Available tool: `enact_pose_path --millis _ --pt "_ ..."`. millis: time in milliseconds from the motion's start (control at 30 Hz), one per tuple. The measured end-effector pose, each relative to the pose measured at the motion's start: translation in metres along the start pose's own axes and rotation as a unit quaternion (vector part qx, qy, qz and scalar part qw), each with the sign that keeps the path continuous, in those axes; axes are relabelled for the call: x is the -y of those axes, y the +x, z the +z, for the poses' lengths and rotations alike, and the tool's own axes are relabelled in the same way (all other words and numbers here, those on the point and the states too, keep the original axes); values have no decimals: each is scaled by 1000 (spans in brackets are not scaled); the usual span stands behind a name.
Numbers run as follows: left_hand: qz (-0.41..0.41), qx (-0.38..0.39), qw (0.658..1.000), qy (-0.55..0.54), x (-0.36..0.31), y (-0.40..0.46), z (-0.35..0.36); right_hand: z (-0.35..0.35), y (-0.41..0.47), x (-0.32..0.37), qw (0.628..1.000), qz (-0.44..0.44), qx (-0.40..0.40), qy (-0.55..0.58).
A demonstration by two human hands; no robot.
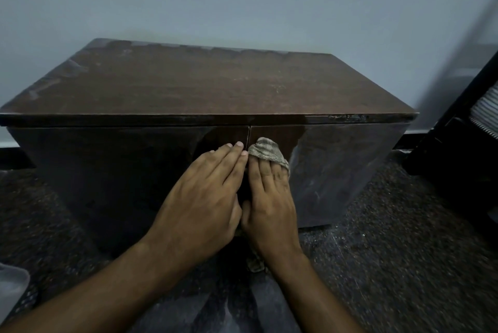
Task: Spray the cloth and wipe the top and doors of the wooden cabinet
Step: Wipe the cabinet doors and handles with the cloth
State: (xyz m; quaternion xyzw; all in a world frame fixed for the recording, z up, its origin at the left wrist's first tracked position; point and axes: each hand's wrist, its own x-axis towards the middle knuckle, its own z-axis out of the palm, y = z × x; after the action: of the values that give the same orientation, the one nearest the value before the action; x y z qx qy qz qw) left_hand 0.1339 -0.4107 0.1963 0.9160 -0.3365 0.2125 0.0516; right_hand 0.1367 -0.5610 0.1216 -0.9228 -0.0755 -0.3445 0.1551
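A low dark wooden cabinet [204,85] stands against the wall, its two glossy doors meeting at a centre seam. My right hand [269,198] presses a beige cloth [265,151] flat against the right door [345,165], just right of the seam; a tail of the cloth hangs below my wrist. My left hand [204,198] lies flat with fingers together on the left door [107,171], its fingertips near the seam and touching the right hand. No spray bottle is in view.
A pale wall rises behind the cabinet. Dark speckled floor [390,238] surrounds it. A black piece of furniture with a ribbed light panel [458,149] stands at the right. A grey object [10,284] shows at the lower left edge.
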Motion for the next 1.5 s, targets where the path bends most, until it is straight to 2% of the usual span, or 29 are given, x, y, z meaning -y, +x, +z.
enact_pose_path --millis 167,367,567,700,967,1133,1333,1500 --pt "29 -10 999 -10 -3 -2 3 -5 18 4 999 27 -45 10" --pt "24 11 1000 -6 0 -2 7 -9 5 5 996 60 -13 60" --pt "33 12 999 2 -1 -3 10 -15 20 0 996 67 -35 46" --pt "36 25 999 17 -2 -6 13 -8 1 3 990 99 -11 102" --pt "8 42 999 16 -6 -5 14 4 -16 8 975 151 -13 162" --pt "2 24 1000 -5 -10 -3 14 2 -24 6 981 136 20 138" --pt "13 -4 999 -33 -12 6 11 -16 20 2 993 77 -51 78" --pt "14 -22 999 -35 -7 15 2 -7 -2 4 993 78 0 93"
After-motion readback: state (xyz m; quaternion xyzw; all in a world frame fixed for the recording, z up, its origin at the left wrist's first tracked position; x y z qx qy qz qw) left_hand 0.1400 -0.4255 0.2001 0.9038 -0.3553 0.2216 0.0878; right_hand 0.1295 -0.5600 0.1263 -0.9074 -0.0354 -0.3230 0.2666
